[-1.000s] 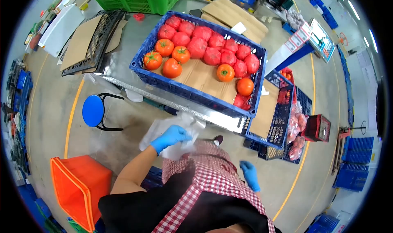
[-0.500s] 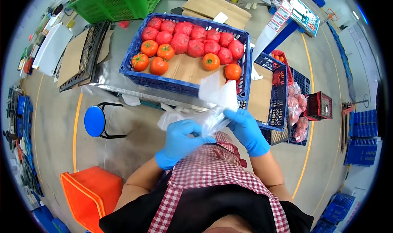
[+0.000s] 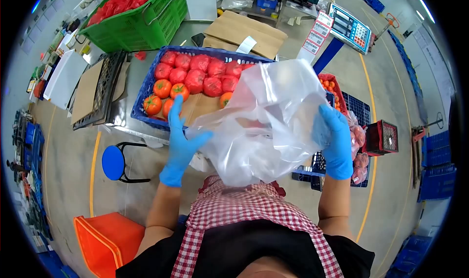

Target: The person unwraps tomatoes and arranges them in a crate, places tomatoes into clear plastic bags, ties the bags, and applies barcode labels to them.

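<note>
A large clear plastic bag (image 3: 264,131) is spread wide in front of my apron, over the right part of a blue crate (image 3: 146,102). My left hand (image 3: 181,141), in a blue glove, is at the bag's left edge with fingers and thumb stretched apart. At the right edge, my gloved right hand (image 3: 338,144) holds the bag, some fingers showing faintly through the film. In the crate are several tomatoes in red wrapping (image 3: 199,63) and several bare tomatoes (image 3: 162,88) on cardboard. The bag hides the crate's right side.
A green crate (image 3: 161,24) with red netting stands back left on the metal table (image 3: 129,117). Cardboard (image 3: 244,31) and a scale (image 3: 349,29) are behind. Bagged produce (image 3: 359,134) is at right. A blue stool (image 3: 113,163) and an orange bin (image 3: 110,239) are at left.
The bunched bag has been opened out and raised. My hands have moved apart, left hand to the left and up, right hand to the right. The view has shifted slightly.
</note>
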Available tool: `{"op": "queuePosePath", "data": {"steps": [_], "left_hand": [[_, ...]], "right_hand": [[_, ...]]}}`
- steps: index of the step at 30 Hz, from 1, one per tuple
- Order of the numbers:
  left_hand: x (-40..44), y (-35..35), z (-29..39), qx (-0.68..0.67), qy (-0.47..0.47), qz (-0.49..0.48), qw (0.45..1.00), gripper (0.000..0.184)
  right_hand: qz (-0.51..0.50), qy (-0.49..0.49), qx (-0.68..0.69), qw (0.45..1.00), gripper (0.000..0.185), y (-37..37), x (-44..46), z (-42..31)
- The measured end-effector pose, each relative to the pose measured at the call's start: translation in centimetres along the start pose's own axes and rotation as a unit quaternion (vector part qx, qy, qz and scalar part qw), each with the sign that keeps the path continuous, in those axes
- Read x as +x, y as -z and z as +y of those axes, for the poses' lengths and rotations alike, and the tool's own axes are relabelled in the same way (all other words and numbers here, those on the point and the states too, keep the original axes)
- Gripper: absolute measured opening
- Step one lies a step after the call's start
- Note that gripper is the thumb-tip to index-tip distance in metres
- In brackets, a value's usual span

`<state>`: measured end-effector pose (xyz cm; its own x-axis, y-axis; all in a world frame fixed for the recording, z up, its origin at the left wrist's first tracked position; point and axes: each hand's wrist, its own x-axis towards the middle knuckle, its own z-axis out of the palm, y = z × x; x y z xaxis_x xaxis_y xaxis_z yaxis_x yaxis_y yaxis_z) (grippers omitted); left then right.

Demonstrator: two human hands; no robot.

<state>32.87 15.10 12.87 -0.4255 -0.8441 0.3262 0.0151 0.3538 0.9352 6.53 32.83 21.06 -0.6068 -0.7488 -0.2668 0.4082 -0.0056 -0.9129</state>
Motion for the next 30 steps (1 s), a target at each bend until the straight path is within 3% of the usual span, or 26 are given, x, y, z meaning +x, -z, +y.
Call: {"op": "queuePosePath", "data": {"steps": [1, 2, 3, 5, 6, 8, 9, 10, 13, 14, 15, 17, 18, 19, 21, 22, 23, 24, 25, 30], "left_hand": [[1.0, -1.1, 3.4, 0.014, -0.052, -0.054, 0.997, 0.092], [1.7, -2.8, 5.5, 0.019, -0.083, -0.090, 0.992, 0.093], [2.6, -4.7, 6.1, 0.050, -0.120, -0.094, 0.987, 0.091], [5.2, -8.2, 6.4, 0.137, -0.203, -0.065, 0.967, 0.083], [7.0, -9.0, 6.0, 0.193, -0.247, -0.037, 0.949, 0.077], [9.8, -9.1, 4.9, 0.118, -0.165, -0.169, 0.964, 0.060], [10.2, -8.9, 4.5, 0.077, -0.119, -0.235, 0.962, 0.052], [10.5, -7.7, 7.0, 0.098, 0.012, -0.233, 0.968, 0.036], [12.4, -3.0, 9.7, 0.165, 0.142, -0.140, 0.966, 0.035], [13.0, -1.0, 7.4, 0.252, -0.006, -0.048, 0.966, 0.033], [13.6, 1.0, 5.1, 0.329, -0.156, 0.045, 0.930, 0.032], [15.5, 4.3, 7.7, 0.228, -0.040, 0.293, 0.928, 0.028], [16.1, 7.0, 8.0, 0.247, -0.075, 0.360, 0.896, 0.032], [16.7, 8.9, 8.2, 0.263, -0.113, 0.424, 0.859, 0.036], [16.7, 9.1, 6.8, 0.264, -0.079, 0.319, 0.907, 0.038], [16.6, 9.2, 5.2, 0.261, -0.059, 0.263, 0.927, 0.040], [16.5, 9.3, 2.3, 0.344, -0.080, 0.215, 0.911, 0.043], [16.7, 9.5, -0.1, 0.421, -0.103, 0.170, 0.885, 0.046], [16.0, 8.4, 1.4, 0.317, 0.011, 0.074, 0.946, 0.048], [17.9, 9.6, -3.0, 0.201, -0.055, 0.146, 0.967, 0.037]], "right_hand": [[-0.015, 0.013, -0.075, 0.997, 0.020, -1.4, 0.0, -1.1], [-0.030, 0.024, -0.148, 0.988, 0.021, -3.0, -0.2, -1.9], [-0.094, 0.031, -0.207, 0.973, 0.026, -4.5, -0.3, -2.3], [-0.273, 0.081, -0.389, 0.876, 0.030, -5.1, 0.4, -2.9], [-0.314, 0.102, -0.425, 0.843, 0.031, -5.4, 0.8, -3.6], [-0.389, 0.142, -0.489, 0.768, 0.033, -6.1, 1.7, -5.1], [-0.389, 0.157, -0.499, 0.758, 0.034, -6.1, 2.6, -5.6], [-0.344, 0.217, -0.510, 0.758, 0.031, -5.9, 3.4, -5.9], [-0.129, 0.361, -0.565, 0.731, 0.024, -5.9, 8.0, -7.2], [-0.099, 0.453, -0.513, 0.723, 0.027, -7.0, 9.4, -6.8], [-0.065, 0.538, -0.455, 0.706, 0.031, -8.5, 10.7, -5.8], [-0.130, 0.416, -0.350, 0.829, 0.050, -8.5, 12.6, -3.0], [-0.144, 0.351, -0.288, 0.879, 0.059, -8.6, 13.6, -1.6], [-0.174, 0.193, -0.251, 0.933, 0.062, -8.1, 14.7, 0.6], [-0.209, 0.273, -0.509, 0.789, 0.067, -5.8, 16.6, 8.1], [-0.222, 0.225, -0.630, 0.710, 0.069, -5.1, 16.3, 10.8], [-0.231, 0.170, -0.735, 0.614, 0.072, -4.7, 15.7, 13.0], [-0.194, 0.191, -0.762, 0.588, 0.075, -4.7, 15.3, 14.9], [-0.158, 0.211, -0.786, 0.560, 0.078, -4.8, 14.9, 16.4], [-0.111, 0.163, -0.841, 0.503, 0.089, -6.1, 15.0, 17.9]]}}
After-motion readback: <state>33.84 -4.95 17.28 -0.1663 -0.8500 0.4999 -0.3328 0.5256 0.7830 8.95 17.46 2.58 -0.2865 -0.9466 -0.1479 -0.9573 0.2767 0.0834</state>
